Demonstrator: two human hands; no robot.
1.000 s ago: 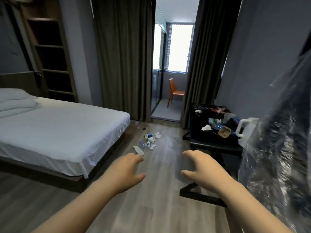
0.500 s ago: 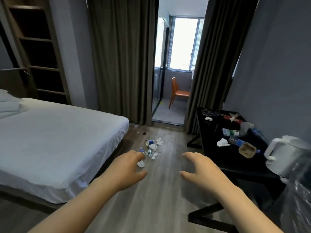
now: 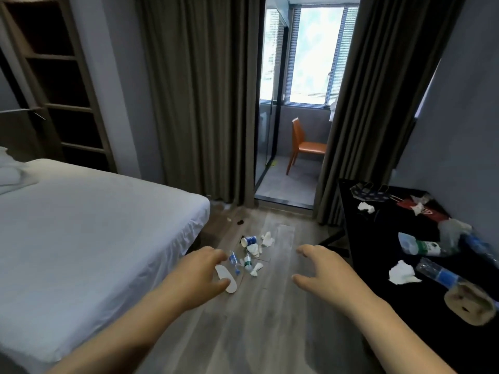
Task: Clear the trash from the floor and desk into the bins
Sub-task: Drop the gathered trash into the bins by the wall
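Head view now nearer the floor trash (image 3: 249,256); left hand (image 3: 198,276), right hand (image 3: 326,275) grip wide, empty

Left grip (image 3: 197,278), right grip (image 3: 328,276) bare. Left forearm (image 3: 127,327), right forearm (image 3: 397,327) bare to frame edge.

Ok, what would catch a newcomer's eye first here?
The bright window and orange chair between the dark curtains draw the eye first. Next, trash on the floor beside the white bed: a blue paper cup, bottles, tissues. More trash lies on the black desk at right.
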